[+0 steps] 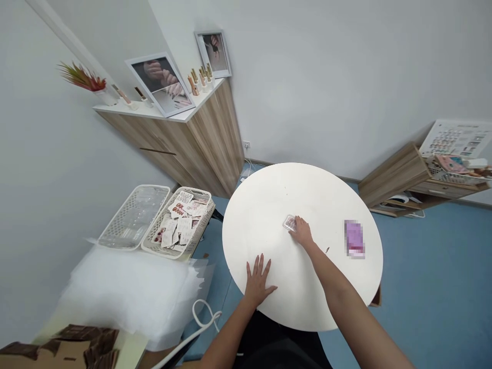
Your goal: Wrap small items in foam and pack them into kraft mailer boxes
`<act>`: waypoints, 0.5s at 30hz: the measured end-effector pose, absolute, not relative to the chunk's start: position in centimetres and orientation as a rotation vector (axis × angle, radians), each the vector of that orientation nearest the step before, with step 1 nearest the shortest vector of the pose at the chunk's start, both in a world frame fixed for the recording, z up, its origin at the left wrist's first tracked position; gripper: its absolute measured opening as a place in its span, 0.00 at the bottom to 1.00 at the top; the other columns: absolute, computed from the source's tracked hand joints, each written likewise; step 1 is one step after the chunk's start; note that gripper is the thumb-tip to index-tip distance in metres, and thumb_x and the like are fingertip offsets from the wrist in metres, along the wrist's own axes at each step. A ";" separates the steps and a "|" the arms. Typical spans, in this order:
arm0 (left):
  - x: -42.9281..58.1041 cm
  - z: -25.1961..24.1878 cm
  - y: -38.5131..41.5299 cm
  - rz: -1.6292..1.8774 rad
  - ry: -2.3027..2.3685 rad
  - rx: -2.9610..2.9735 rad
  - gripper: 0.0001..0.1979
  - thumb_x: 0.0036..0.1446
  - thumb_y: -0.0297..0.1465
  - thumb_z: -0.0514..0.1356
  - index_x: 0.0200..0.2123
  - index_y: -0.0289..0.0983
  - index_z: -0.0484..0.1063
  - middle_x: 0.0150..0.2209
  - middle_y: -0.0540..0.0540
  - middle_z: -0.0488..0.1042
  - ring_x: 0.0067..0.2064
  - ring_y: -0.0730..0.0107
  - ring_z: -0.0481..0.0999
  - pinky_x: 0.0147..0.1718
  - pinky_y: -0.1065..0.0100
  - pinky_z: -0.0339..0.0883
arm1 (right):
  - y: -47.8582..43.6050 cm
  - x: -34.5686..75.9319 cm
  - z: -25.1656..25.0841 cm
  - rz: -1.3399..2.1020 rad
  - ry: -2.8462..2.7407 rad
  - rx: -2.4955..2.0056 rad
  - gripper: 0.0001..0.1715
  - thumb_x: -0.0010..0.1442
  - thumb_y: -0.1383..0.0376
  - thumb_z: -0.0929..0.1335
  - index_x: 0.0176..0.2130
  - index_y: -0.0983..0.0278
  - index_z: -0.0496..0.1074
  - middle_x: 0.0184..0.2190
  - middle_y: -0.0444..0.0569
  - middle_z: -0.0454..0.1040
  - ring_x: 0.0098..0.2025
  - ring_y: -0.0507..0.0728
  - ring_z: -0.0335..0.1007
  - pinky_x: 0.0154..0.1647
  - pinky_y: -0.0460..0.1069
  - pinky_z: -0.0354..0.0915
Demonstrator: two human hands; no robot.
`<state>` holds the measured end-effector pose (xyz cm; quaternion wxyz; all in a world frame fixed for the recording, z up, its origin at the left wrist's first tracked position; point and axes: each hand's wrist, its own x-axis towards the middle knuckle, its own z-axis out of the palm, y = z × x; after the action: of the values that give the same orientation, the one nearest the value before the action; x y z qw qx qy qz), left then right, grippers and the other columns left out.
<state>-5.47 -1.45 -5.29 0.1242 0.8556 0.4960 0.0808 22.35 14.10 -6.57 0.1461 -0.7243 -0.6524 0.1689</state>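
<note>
My left hand [258, 284] lies flat on the white round table [255, 215], near its front left edge, with fingers spread and nothing in it. Around the middle of the table, my right hand [302, 233] grips a small clear plastic box [289, 222] by its right side. Pinkish shapes show inside the box, too small to name for certain. The box rests on or just above the tabletop; I cannot tell which. Part of it is hidden under my fingers.
A blurred-out purple item [354, 238] lies at the table's right. Left of the table stand a basket of printed cards [184, 225], a basket of clear plastic pieces [134, 218] and white translucent sheets [130, 287]. A wooden cabinet [207, 138] stands behind.
</note>
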 end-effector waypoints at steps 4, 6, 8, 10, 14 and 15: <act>-5.4 -5.3 0.4 0.200 1.360 2.530 0.47 0.53 0.56 0.58 0.70 0.44 0.44 0.70 0.34 0.46 0.69 0.40 0.47 0.62 0.32 0.34 | 13.7 23.4 -5.6 0.426 -1.857 -1.988 0.38 0.55 0.62 0.67 0.62 0.68 0.56 0.58 0.64 0.65 0.60 0.69 0.59 0.60 0.63 0.58; -5.0 -5.3 1.6 0.192 1.317 2.542 0.48 0.53 0.56 0.59 0.69 0.44 0.44 0.70 0.34 0.46 0.69 0.41 0.46 0.62 0.32 0.33 | 12.9 23.7 -4.7 0.392 -1.857 -1.899 0.39 0.56 0.61 0.66 0.63 0.66 0.54 0.58 0.63 0.64 0.60 0.69 0.58 0.59 0.63 0.60; -4.5 -5.2 2.7 0.186 1.265 2.555 0.48 0.53 0.56 0.59 0.69 0.44 0.44 0.70 0.34 0.46 0.70 0.42 0.46 0.62 0.32 0.33 | 11.8 23.6 -3.9 0.395 -1.926 -1.781 0.39 0.58 0.61 0.65 0.64 0.66 0.52 0.60 0.63 0.62 0.62 0.68 0.56 0.60 0.64 0.59; -4.1 -5.1 3.5 0.169 1.208 2.567 0.48 0.53 0.56 0.59 0.69 0.44 0.43 0.70 0.34 0.45 0.70 0.42 0.45 0.61 0.31 0.33 | 10.3 23.0 -3.4 0.433 -2.028 -1.662 0.39 0.58 0.63 0.64 0.65 0.65 0.50 0.62 0.63 0.60 0.64 0.67 0.54 0.62 0.64 0.57; -4.3 -4.8 3.7 0.153 1.217 2.554 0.48 0.54 0.55 0.58 0.69 0.40 0.43 0.70 0.32 0.43 0.70 0.42 0.44 0.61 0.31 0.35 | 7.0 20.6 -3.5 0.525 -2.173 -1.530 0.40 0.57 0.67 0.63 0.66 0.64 0.49 0.64 0.62 0.58 0.66 0.66 0.52 0.64 0.65 0.54; -4.6 -4.8 3.4 0.158 1.253 2.541 0.48 0.55 0.55 0.57 0.69 0.38 0.43 0.70 0.31 0.42 0.70 0.42 0.43 0.61 0.32 0.36 | 6.2 19.9 -3.7 0.542 -2.195 -1.515 0.40 0.56 0.68 0.63 0.66 0.65 0.49 0.64 0.62 0.58 0.66 0.66 0.52 0.64 0.65 0.54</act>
<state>-4.57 3.39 -4.76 0.1514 0.8853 0.4363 0.0549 19.89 6.20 -3.66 0.2084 -0.5445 -0.7888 0.1947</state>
